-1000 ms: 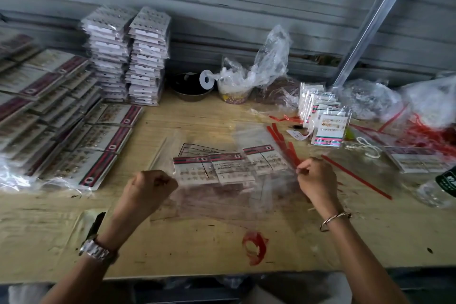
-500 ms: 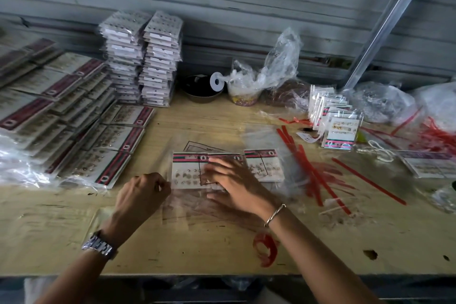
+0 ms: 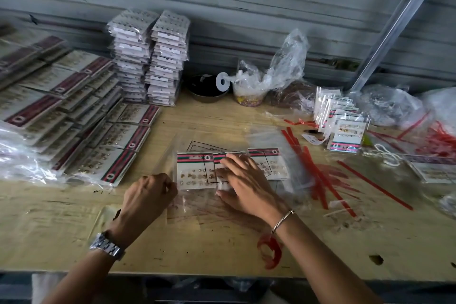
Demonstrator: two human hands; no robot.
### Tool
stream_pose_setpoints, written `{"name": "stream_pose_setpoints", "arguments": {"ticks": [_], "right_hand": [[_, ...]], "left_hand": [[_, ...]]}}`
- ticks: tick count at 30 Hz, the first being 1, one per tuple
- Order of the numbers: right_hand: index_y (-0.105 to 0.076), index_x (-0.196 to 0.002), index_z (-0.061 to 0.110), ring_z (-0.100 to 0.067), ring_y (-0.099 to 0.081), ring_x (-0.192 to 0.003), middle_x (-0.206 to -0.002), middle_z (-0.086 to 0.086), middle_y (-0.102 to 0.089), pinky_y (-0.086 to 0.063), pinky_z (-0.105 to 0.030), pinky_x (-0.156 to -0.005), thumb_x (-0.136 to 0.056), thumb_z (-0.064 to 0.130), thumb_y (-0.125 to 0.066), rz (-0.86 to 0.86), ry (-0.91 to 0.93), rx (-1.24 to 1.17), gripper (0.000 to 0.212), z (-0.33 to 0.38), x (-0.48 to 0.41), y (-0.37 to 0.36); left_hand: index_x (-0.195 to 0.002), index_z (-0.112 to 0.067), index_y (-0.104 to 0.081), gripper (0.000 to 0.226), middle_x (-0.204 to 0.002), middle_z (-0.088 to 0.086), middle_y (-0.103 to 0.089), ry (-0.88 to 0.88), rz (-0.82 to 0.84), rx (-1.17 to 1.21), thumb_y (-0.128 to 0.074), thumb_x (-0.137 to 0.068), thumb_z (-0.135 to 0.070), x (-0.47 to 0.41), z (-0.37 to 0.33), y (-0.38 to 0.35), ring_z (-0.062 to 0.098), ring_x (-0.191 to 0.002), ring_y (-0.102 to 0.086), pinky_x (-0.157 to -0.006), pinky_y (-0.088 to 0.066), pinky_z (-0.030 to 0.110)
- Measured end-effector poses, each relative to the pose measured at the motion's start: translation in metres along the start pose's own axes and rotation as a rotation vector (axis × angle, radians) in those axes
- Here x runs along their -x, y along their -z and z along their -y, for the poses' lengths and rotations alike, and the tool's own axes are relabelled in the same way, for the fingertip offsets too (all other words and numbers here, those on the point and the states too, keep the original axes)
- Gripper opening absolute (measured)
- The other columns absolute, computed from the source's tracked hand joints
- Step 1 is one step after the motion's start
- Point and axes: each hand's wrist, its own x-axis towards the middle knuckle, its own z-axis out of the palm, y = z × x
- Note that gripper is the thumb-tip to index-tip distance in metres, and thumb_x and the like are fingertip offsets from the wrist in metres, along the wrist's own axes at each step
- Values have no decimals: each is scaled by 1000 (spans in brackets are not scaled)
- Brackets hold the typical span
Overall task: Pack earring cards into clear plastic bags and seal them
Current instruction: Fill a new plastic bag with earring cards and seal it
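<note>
With our left hand point(image 3: 148, 195) we pinch the left edge of the clear plastic bag point(image 3: 197, 205). Our right hand point(image 3: 246, 182) presses flat, fingers spread, on the earring cards point(image 3: 195, 173).

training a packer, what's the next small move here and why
Probably sweep the right hand flat along the clear bag to smooth it: three earring cards lie in a row under its plastic, and the left hand pinches its left edge.

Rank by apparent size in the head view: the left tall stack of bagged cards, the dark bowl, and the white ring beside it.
1. left tall stack
2. dark bowl
3. white ring
All sit at similar depth, so the order is safe.
</note>
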Motion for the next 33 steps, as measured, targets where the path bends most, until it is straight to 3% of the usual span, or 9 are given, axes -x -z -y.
{"name": "stream_pose_setpoints", "arguments": {"ticks": [3,7,9,12,14,16,19,28,33], "right_hand": [[-49,-139,20,-22,-20,-147,-155,-4,-32,-14,-49,-120,-92,56,-42,59,-36,-42,59,3,1,-4],[-53,-135,14,-21,-31,-139,-147,-3,-40,-18,-42,-120,-93,51,-50,-24,-6,-168,56,0,2,1],[-45,-143,16,-15,-28,-141,-150,0,-38,-9,-31,-121,-93,56,-49,-52,-14,-273,63,-5,7,2],[-28,-151,25,-9,-11,-148,-157,6,-25,0,-29,-121,-87,62,-57,17,16,-284,80,-12,17,-2],[-29,-151,26,-11,-14,-148,-158,4,-25,-8,-34,-122,-87,66,-49,-9,19,-227,77,-14,22,-5],[-40,-146,23,-16,-34,-140,-151,0,-39,-30,-37,-116,-92,56,-40,-101,-8,-210,63,-12,24,-4],[-51,-139,21,-21,-52,-123,-140,-1,-51,-49,-39,-98,-89,48,-49,-147,-75,-196,57,-9,19,-2],[-72,-101,13,-19,-64,-91,-101,2,-69,-55,-34,-75,-78,53,-71,-306,-220,-104,46,-7,9,-13],[-67,-112,17,-19,-58,-105,-116,3,-62,-47,-33,-88,-77,36,-78,-268,-187,-29,41,0,10,-15]], "left_hand": [[-79,-19,-69,19,-60,-11,-54,-8,-15,-3,-61,-92,-31,0,0,-1,8,-48,-48,-41,-25,20],[-82,-15,-69,21,-62,-5,-58,17,-44,7,-59,-94,-29,1,-1,0,15,-51,-52,-44,-30,23],[-68,-18,-64,29,-53,-9,-51,28,-84,55,-60,-93,-32,6,-1,0,10,-45,-47,-42,-28,22],[-47,-23,-52,48,-38,-10,-46,18,6,168,-58,-88,-47,14,1,-1,5,-34,-45,-38,-27,18],[-50,-20,-60,47,-42,-5,-56,-17,129,242,-60,-88,-46,16,4,-3,8,-37,-53,-38,-35,18],[-52,-18,-62,42,-49,0,-62,-23,205,262,-65,-88,-41,15,5,-6,13,-42,-57,-44,-43,24],[-56,-23,-65,33,-54,-5,-64,37,286,304,-71,-85,-37,12,5,-8,5,-49,-59,-49,-43,19],[-55,-31,-59,36,-49,-25,-58,13,334,351,-70,-87,-20,12,13,1,-9,-49,-54,-50,-38,6],[-61,-26,-67,28,-53,-10,-62,35,269,414,-69,-88,-18,15,12,1,-4,-53,-58,-51,-41,10]]}}
